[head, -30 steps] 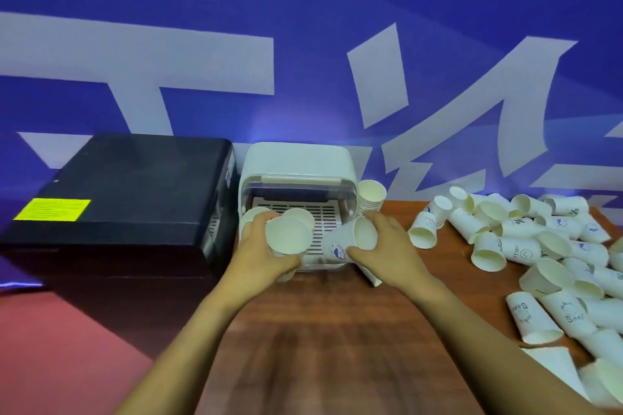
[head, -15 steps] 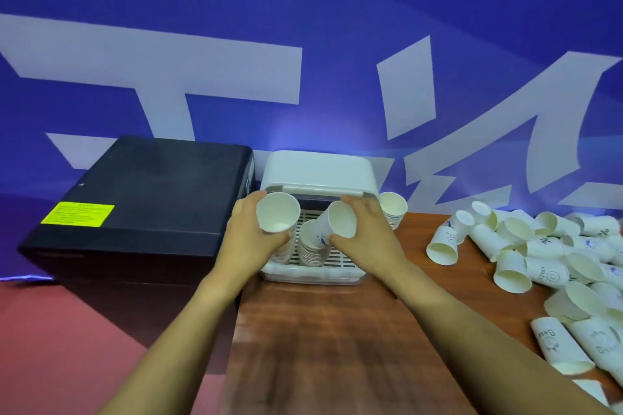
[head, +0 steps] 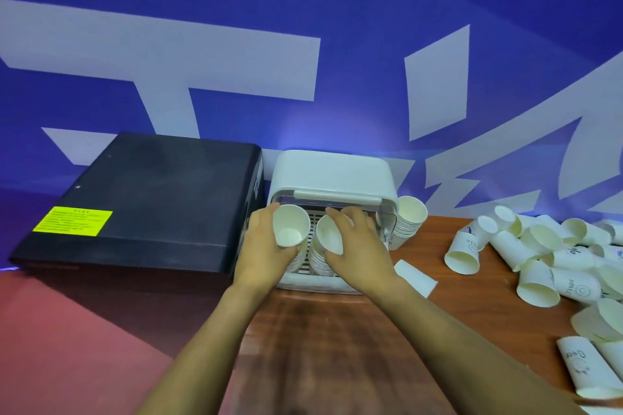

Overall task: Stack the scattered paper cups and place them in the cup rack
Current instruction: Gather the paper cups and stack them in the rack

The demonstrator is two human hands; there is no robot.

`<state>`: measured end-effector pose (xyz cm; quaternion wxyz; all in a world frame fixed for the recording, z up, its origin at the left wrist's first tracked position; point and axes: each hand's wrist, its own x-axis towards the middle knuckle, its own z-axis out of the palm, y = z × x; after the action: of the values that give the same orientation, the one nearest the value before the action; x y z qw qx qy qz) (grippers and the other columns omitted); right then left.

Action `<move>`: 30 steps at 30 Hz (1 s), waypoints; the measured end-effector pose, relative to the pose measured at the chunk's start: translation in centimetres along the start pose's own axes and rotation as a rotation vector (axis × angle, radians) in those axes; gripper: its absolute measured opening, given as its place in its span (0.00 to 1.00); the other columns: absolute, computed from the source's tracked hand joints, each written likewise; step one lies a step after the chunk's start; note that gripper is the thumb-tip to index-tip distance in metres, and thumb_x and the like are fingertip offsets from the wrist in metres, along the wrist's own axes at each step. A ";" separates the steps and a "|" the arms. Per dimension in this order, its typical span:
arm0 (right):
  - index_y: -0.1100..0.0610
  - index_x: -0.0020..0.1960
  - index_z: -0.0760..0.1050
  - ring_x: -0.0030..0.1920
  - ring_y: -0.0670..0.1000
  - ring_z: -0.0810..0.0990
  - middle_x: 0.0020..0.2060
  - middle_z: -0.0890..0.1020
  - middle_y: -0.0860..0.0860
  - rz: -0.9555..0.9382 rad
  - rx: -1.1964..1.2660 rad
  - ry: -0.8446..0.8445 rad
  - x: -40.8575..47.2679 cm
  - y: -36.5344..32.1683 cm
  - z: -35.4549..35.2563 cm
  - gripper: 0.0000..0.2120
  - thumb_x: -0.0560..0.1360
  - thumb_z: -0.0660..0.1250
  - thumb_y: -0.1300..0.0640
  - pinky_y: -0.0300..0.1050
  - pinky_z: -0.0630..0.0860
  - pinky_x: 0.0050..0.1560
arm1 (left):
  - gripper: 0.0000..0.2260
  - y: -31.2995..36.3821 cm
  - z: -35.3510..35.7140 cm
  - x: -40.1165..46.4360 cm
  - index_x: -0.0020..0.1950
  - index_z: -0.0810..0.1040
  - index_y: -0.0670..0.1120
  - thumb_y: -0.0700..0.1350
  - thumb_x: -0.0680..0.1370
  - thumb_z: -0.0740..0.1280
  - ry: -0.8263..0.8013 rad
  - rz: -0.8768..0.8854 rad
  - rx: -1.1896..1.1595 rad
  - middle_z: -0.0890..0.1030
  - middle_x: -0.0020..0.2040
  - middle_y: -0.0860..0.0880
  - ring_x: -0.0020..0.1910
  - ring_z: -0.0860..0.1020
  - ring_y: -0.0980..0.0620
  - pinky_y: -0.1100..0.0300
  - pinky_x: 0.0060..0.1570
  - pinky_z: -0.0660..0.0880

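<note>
Fingers of the left hand (head: 266,256) curl round one cup stack (head: 292,236), its mouth tipped toward the camera; fingers of the right hand (head: 359,252) wrap a second stack (head: 328,241) just beside it, the thumb under and the other fingers over the top. Both stacks sit at the open front of the rack (head: 332,178), over its slatted floor, and whether their bases rest on it I cannot tell. Right of the right fingers, a third stack (head: 409,220) leans by the rack's side, and farther right loose cups (head: 539,256) lie scattered on the counter (head: 337,347). Left of the left fingers stands a black box (head: 141,205). Paper cups like these look light and thin-walled, so a hard squeeze would likely dent them; nested stacks are probably stiffer, best held round the middle with a finger under the base so none slide out
</note>
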<state>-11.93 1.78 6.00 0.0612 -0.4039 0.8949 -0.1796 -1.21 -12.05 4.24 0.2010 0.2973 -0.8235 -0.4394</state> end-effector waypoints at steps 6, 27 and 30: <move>0.50 0.74 0.58 0.70 0.52 0.63 0.71 0.65 0.47 0.087 0.078 -0.075 0.9 1.2 1.8 0.33 0.72 0.67 0.48 0.44 0.63 0.67 | 0.31 -1.9 1.9 0.5 0.68 0.66 0.54 0.52 0.68 0.74 -0.039 -0.082 0.053 0.68 0.66 0.51 0.62 0.72 0.49 0.49 0.59 0.73; 0.50 0.67 0.64 0.59 0.50 0.75 0.61 0.75 0.50 0.475 0.642 -0.152 0.9 4.4 6.6 0.43 0.55 0.76 0.46 0.46 0.74 0.59 | 0.36 -6.2 6.9 0.0 0.69 0.66 0.44 0.38 0.65 0.77 0.076 -0.423 -0.225 0.70 0.64 0.44 0.61 0.74 0.46 0.48 0.62 0.73; 0.53 0.68 0.64 0.54 0.48 0.74 0.58 0.75 0.48 0.463 0.661 -0.169 1.5 4.7 7.1 0.37 0.64 0.78 0.58 0.36 0.68 0.50 | 0.33 -6.3 7.3 0.5 0.65 0.67 0.46 0.39 0.64 0.78 0.075 -0.397 -0.221 0.71 0.62 0.44 0.59 0.75 0.46 0.48 0.59 0.74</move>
<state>-14.39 1.55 -2.26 0.2997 -0.1636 0.8482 -0.4049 -3.93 -10.69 -4.97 0.1725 0.4457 -0.6876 -0.5466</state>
